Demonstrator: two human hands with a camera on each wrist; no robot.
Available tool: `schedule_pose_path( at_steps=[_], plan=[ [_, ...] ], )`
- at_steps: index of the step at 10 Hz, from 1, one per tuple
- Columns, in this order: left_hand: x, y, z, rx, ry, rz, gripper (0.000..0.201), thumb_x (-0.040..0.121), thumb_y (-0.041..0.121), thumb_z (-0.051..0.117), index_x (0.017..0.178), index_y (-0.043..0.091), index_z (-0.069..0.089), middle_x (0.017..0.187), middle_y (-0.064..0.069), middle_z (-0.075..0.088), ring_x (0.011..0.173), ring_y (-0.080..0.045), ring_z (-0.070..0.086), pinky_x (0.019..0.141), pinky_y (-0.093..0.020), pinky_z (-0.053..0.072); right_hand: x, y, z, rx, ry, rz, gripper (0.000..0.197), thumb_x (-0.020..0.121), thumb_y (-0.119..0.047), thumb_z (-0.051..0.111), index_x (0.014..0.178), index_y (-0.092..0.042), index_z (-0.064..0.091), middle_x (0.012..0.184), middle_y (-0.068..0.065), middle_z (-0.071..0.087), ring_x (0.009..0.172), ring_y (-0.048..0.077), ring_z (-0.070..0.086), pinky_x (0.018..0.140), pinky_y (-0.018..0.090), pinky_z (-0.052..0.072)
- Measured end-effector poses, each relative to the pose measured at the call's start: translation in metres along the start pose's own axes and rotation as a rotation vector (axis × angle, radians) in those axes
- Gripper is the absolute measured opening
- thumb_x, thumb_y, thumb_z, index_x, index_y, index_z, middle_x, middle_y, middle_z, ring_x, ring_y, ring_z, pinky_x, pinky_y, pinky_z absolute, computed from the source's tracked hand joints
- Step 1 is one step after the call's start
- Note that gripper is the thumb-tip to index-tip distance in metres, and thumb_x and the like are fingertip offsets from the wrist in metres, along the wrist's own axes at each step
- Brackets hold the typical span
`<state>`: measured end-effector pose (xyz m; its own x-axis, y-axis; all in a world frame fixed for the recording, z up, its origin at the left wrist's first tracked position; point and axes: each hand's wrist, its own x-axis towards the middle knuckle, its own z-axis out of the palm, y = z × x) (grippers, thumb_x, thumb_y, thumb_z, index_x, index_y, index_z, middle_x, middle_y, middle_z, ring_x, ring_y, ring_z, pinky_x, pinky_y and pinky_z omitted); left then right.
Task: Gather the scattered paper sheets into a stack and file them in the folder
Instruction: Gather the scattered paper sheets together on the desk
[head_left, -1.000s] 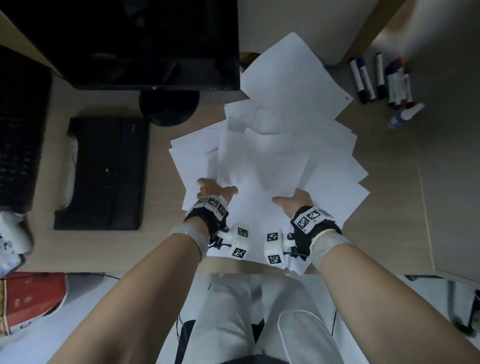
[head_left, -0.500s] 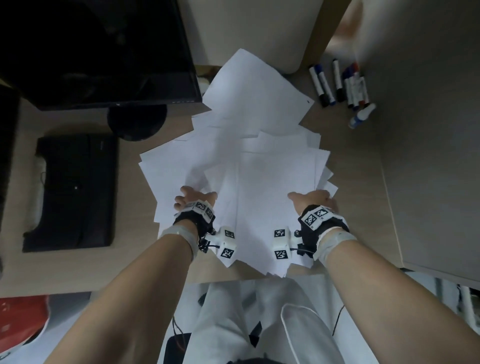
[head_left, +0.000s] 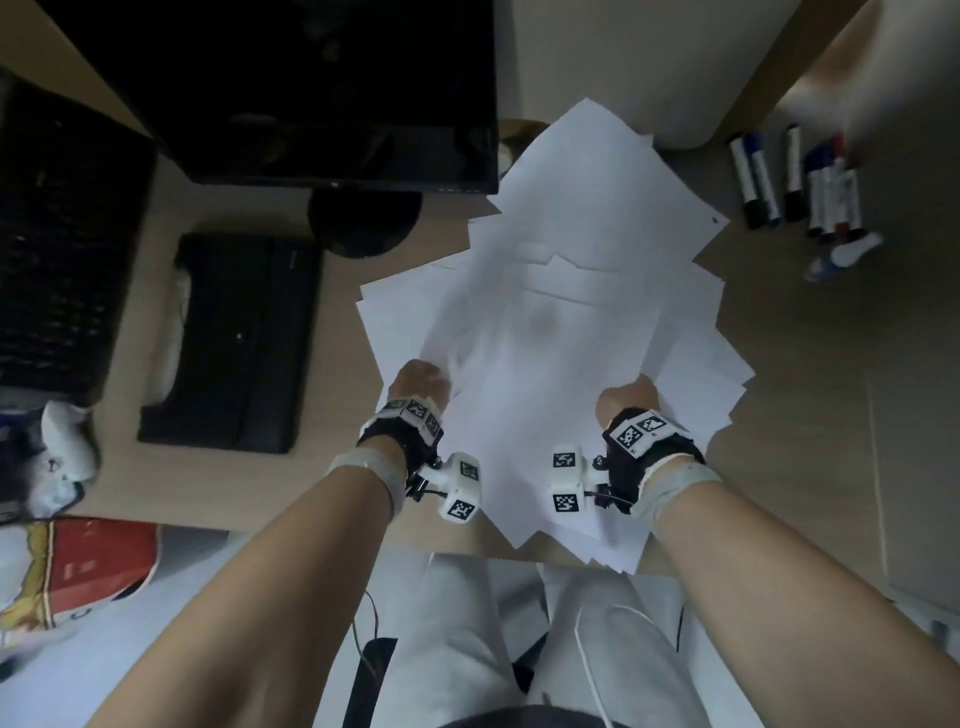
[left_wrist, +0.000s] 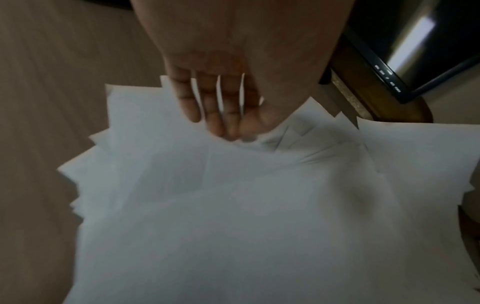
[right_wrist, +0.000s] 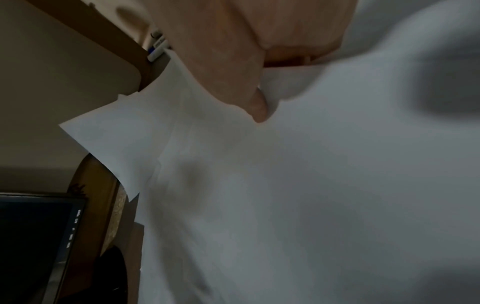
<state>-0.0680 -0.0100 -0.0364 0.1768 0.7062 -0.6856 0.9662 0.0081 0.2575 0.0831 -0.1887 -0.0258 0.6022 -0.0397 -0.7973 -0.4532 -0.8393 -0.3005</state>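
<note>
Gripping the loose pile of paper sheets at its two sides, the left hand and right hand curl their fingers around the edges; the pile sprawls on the desk, beside a black monitor and markers.

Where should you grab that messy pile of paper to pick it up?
Probably by its two long side edges, one hand from each side, as the left hand and right hand grip the pile of paper now. The sheets are thin, floppy and fanned with corners sticking out, so squeezing inward from both sides should square them up.
</note>
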Motion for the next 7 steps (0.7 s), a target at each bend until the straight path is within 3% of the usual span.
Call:
schedule_pose_path(
  at_steps=[1,2,3,4,5,6,7],
  plan=[
    [0.015,0.026,-0.003,-0.153,-0.019,0.037,0.043,0.089,0.012,0.055,0.131,0.016,0.052,0.133,-0.006,0.056,0.120,-0.028,0.054,0.095,-0.028,0.043,0.005,0.005,-0.008,-0.087,0.128,0.034,0.041,0.096,-0.012,0.042,0.136,-0.001,0.045,0.134,0.022,0.048,0.122,0.037,0.049,0.098,0.042,0.041],
    [0.023,0.053,-0.001,-0.158,-0.102,0.096,0.054,0.087,0.015,0.061,0.138,0.010,0.044,0.137,-0.010,0.052,0.122,-0.028,0.053,0.084,-0.024,0.039,0.011,0.014,-0.015,-0.007,0.223,0.193,0.041,0.093,-0.017,0.047,0.131,-0.003,0.049,0.132,0.022,0.045,0.117,0.037,0.048,0.097,0.045,0.044],
    [0.025,0.067,0.004,-0.169,-0.164,0.087,0.063,0.082,0.023,0.066,0.138,0.010,0.040,0.137,-0.010,0.049,0.118,-0.030,0.053,0.093,-0.032,0.044,0.015,0.017,-0.019,-0.004,0.204,0.231,0.062,0.080,-0.039,0.056,0.128,-0.001,0.047,0.127,0.017,0.051,0.113,0.035,0.053,0.090,0.042,0.047],
    [0.031,0.065,0.009,-0.074,-0.196,0.158,0.048,0.082,0.035,0.064,0.121,0.009,0.052,0.116,-0.007,0.058,0.100,-0.028,0.058,0.090,-0.037,0.047,0.021,0.015,-0.018,0.106,0.088,0.199,0.063,0.087,-0.039,0.064,0.136,-0.004,0.049,0.137,0.016,0.052,0.110,0.027,0.055,0.080,0.030,0.041],
    [0.036,0.060,0.012,-0.085,-0.188,0.224,0.027,0.093,0.028,0.056,0.104,0.004,0.061,0.105,-0.015,0.064,0.098,-0.032,0.060,0.077,-0.030,0.043,0.014,0.004,-0.013,0.029,0.028,0.227,0.054,0.090,-0.040,0.060,0.135,-0.012,0.050,0.137,0.015,0.051,0.110,0.026,0.055,0.092,0.034,0.044],
    [0.037,0.051,0.012,-0.197,-0.134,0.194,0.030,0.097,0.023,0.048,0.070,0.010,0.050,0.074,-0.011,0.053,0.078,-0.027,0.050,0.064,-0.026,0.032,0.016,-0.001,0.001,0.042,0.086,0.211,0.041,0.090,-0.028,0.060,0.128,-0.016,0.053,0.129,0.005,0.059,0.117,0.027,0.056,0.101,0.038,0.040],
    [0.040,0.042,0.002,-0.328,-0.066,0.119,0.030,0.100,0.023,0.045,0.106,-0.001,0.061,0.104,-0.012,0.061,0.103,-0.028,0.055,0.079,-0.027,0.037,0.010,-0.007,0.004,-0.113,0.110,0.080,0.034,0.096,-0.013,0.046,0.130,-0.012,0.052,0.130,0.007,0.055,0.122,0.027,0.051,0.101,0.036,0.035]
  ],
)
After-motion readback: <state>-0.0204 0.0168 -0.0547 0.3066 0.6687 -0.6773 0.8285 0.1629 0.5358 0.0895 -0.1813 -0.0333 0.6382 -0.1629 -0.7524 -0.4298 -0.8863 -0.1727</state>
